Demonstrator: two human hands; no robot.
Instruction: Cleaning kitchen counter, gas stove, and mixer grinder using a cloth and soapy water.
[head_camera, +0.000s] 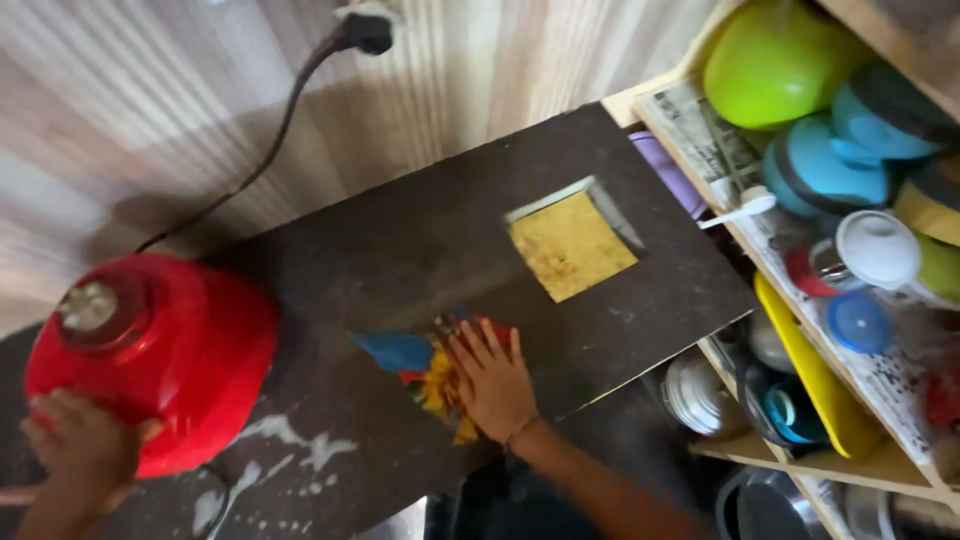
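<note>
Head view: right hand (495, 385) flat, fingers spread, pressing bright many-coloured cloth (425, 360) on dark surface (420, 240). Left hand (85, 445) grips big round red appliance (160, 350). White spill (290, 445) near red appliance not wiped yet.

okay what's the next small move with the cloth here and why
Probably slide the right hand and the colourful cloth toward the white spill beside the red appliance, which the left hand grips; the spill looks unwiped.

We stood before a pale wood-grain wall (150, 90) with a socket (368, 12), a dark countertop (420, 240) below it, and open wooden shelves (880, 465) crowded with bowls on the right.
</note>
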